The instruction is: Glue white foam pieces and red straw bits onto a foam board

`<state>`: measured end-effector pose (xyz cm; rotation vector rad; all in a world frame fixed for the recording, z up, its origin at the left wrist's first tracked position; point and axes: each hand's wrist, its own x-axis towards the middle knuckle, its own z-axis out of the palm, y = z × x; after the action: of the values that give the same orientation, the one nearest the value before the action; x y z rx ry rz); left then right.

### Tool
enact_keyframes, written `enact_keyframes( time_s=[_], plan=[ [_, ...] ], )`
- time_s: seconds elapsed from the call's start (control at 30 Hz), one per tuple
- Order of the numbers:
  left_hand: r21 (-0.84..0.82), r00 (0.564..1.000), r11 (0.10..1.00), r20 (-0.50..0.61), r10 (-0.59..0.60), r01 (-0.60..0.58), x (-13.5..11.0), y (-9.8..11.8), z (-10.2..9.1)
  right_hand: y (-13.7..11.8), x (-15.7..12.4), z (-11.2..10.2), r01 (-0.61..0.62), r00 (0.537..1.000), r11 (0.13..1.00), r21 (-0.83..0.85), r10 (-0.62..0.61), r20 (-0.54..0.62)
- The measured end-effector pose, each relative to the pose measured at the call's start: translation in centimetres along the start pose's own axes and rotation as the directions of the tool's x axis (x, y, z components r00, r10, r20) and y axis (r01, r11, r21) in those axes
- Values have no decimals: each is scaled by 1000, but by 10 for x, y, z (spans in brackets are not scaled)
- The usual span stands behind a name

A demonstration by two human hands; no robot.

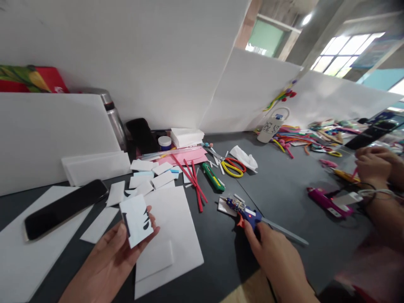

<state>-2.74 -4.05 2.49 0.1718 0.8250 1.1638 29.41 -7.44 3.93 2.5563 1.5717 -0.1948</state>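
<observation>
My left hand (116,252) is closed on a small white foam-board piece (136,219) with black markings, thumb on its near edge and fingers behind. Below it lies a large white sheet (175,210) with a smaller white piece (156,261) on top. My right hand (280,256) grips a blue glue gun (252,218) with an orange trigger and a lit red light. A long glue stick (285,232) juts from its back. Its nozzle end is over a small white piece (226,206) on the dark table. Part of the gun's handle is hidden by my fingers.
Ahead lie red sticks (196,185), a green utility knife (213,176), scissors (232,167) and several white pieces (142,179). A black phone (66,209) is at left. At right, another person's hands (375,166) are near a magenta glue gun (331,204).
</observation>
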Motion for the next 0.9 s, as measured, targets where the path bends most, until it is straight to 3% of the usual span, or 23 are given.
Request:
enact_keyframes(
  time_s=[0.23,0.43,0.5,0.53,0.6,0.67,0.73,0.83,0.9],
  plan=[
    [55,1000,998,22,1,-3,0,0,0,-7,4,-4,-47,999,998,-30,47,-12],
    [114,995,992,85,46,-56,0,-6,3,-2,-2,-18,85,991,986,-141,-98,-86],
    [199,992,978,120,32,-56,-1,-6,3,-8,-3,-31,223,956,973,-59,-231,-183],
    [261,991,964,134,21,-56,-1,-5,3,-14,-3,-38,353,913,935,27,-338,-229],
    [428,980,896,197,32,-116,-3,-1,4,-33,-4,-53,599,794,764,241,-528,-301],
    [620,942,731,322,93,-284,-5,4,5,-56,-3,-65,722,686,573,387,-667,-291],
    [751,864,433,474,172,-498,-7,9,6,-77,-3,-70,762,596,435,480,-760,-259],
    [744,715,-75,660,228,-663,-10,11,6,-96,-1,-63,776,490,311,549,-845,-214],
    [668,644,-300,741,190,-681,-11,11,8,-102,1,-54,793,450,276,543,-866,-218]
  ],
)
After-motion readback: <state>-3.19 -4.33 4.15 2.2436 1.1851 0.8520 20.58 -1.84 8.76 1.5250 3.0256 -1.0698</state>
